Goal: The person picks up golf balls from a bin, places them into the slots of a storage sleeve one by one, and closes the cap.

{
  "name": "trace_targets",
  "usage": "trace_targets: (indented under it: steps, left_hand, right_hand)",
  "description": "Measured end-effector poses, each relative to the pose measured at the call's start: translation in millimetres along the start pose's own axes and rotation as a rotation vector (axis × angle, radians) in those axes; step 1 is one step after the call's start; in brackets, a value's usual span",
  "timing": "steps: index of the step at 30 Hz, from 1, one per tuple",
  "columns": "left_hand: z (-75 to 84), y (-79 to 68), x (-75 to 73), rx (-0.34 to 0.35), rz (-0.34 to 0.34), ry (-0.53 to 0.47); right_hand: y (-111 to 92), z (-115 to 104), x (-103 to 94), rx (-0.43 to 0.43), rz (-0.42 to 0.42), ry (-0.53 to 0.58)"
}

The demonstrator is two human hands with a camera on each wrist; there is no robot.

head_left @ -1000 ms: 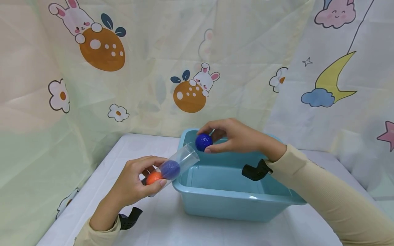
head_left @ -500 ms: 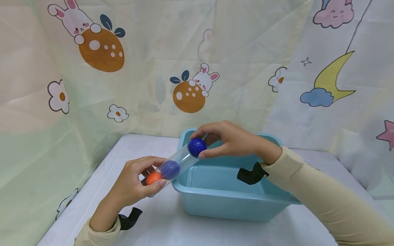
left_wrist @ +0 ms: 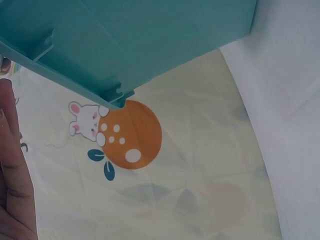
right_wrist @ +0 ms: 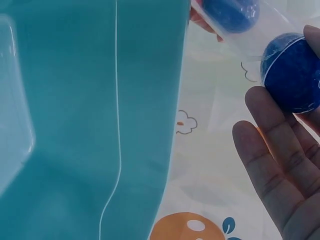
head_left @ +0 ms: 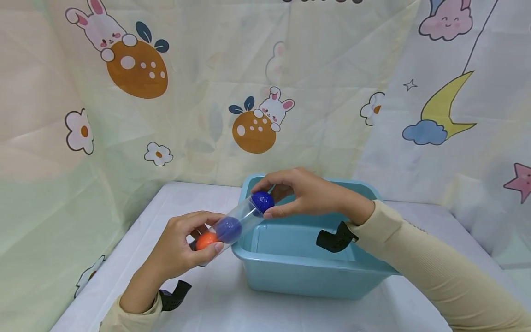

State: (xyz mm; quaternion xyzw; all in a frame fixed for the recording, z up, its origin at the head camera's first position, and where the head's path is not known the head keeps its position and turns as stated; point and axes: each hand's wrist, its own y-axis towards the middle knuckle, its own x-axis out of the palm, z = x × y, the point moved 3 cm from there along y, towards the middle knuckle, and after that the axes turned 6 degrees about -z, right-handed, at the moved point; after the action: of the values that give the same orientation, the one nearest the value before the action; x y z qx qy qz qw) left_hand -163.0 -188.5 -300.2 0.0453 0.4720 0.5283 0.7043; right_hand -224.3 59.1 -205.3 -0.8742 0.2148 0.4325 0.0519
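In the head view my left hand (head_left: pixel 178 251) grips the lower end of a clear plastic tube (head_left: pixel 246 215), tilted up to the right. Inside it lie an orange ball (head_left: pixel 206 240), low down, and a blue ball (head_left: pixel 229 229) just above. My right hand (head_left: pixel 317 193) pinches a dark blue ball (head_left: pixel 262 201) between thumb and fingers, partly inside the tube's upper mouth. The right wrist view shows this dark blue ball (right_wrist: pixel 290 75) with the tube's rim around it. Only some fingers of the left hand (left_wrist: pixel 15 170) appear in the left wrist view.
A light blue plastic basin (head_left: pixel 307 279) stands on the white-covered table (head_left: pixel 207 304), under and behind the hands. The tube's upper end overlaps its left rim in view. A printed cloth (head_left: pixel 191 92) hangs behind. Black wrist mounts (head_left: pixel 337 237) sit by both sleeves.
My right hand has moved left and slightly down, bringing the dark blue ball from just outside the tube's mouth partly into it. The left hand and tube have stayed nearly still.
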Motion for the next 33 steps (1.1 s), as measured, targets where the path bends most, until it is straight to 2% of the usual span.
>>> trace_targets:
  steps: [16,23,33]
  left_hand:
    - [2.0,1.8,3.7,0.016,0.010,-0.032]
    - [2.2,-0.4,3.5,-0.010,0.028,-0.089]
    - [2.0,-2.9,0.9,-0.008,0.063,-0.137]
  right_hand:
    - [-11.9,3.1,2.6,-0.038,-0.012,0.100]
    - [-25.3,4.1,2.9,-0.015,0.017,0.101]
    - [-53.8,-1.9,6.2,0.036,0.050,0.067]
